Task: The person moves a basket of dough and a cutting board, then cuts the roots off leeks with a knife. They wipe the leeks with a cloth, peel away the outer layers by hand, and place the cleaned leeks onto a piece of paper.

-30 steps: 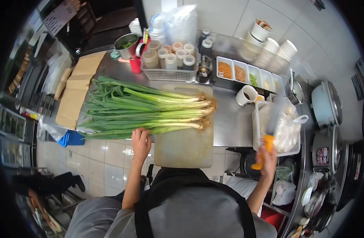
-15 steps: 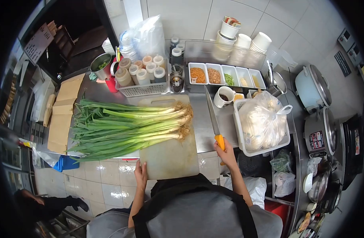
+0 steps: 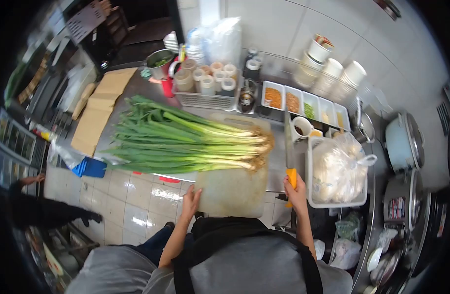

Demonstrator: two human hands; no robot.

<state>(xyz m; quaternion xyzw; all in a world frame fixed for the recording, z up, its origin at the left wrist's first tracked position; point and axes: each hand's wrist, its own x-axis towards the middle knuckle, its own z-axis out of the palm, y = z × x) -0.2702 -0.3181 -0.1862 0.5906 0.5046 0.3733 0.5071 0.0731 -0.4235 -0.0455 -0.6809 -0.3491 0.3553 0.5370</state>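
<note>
A bunch of long green onions (image 3: 185,139) lies across a worn cutting board (image 3: 230,193), leaves to the left and roots to the right. The board overhangs the counter's front edge. My left hand (image 3: 189,201) is at the board's lower left edge, fingers stretched out and seeming to touch it. My right hand (image 3: 297,193) is closed round the orange handle of a long knife (image 3: 290,152). Its blade points away from me, just right of the board and apart from the green onions.
A basket of sauce bottles (image 3: 205,99) stands behind. Toppings trays (image 3: 308,109), a mug (image 3: 300,128) and a white bin (image 3: 338,203) holding a filled plastic bag are at right. Flattened cardboard (image 3: 100,117) lies left. Another person (image 3: 43,208) is at far left.
My view has swung, so the counter and its things appear farther right. Both my hands keep their places by the board and on the knife. At left, the other person's arm now shows.
</note>
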